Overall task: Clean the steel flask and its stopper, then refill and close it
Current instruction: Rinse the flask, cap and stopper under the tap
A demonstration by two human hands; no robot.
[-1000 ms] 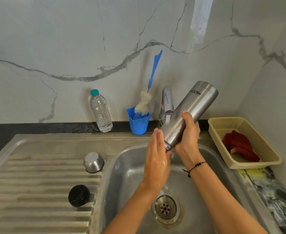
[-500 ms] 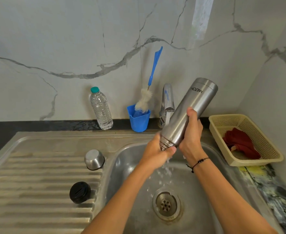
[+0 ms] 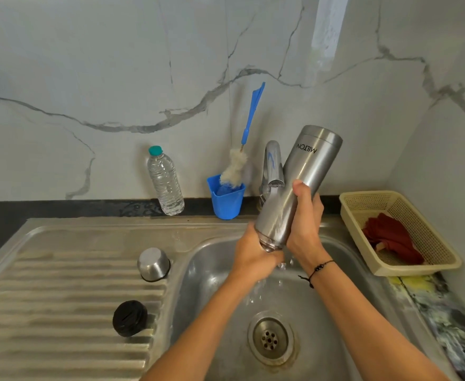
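- Steel flask (image 3: 297, 188) is sitting centre-right of the frame, inverted and tilted, base toward the upper right, mouth down over the sink (image 3: 214, 270).
- Right hand (image 3: 304, 229) is wrapping the lower body of the flask, fingers closed round it, thumb up along the side.
- Left hand (image 3: 253, 257) is cupping the mouth from below, palm against the opening; whether it is sealing fully I cannot tell.
- Water is dripping and splashing under the hands, above the drain (image 3: 270, 338).
- Judgement: this is looking like the rinse-and-shake step. Doing it well means keeping the palm flat on the mouth while shaking, then lifting it off to dump straight down at the drain.
- Grip is on wet metal, so the right hand should be keeping a full wrap and the mouth staying low in the basin.
- Tap (image 3: 273, 166) is standing just behind the flask; I'd be watching the body for knocks against it.
- Black stopper (image 3: 129, 318) is lying lower left on the drainboard, steel cup (image 3: 153, 264) upside down above it; both apart from the hands.
- Writing: "MILTON" is printed near the flask base, reading upside down here.
- Water bottle (image 3: 165, 182) and brush (image 3: 242, 155) at the back wall: no readable label.
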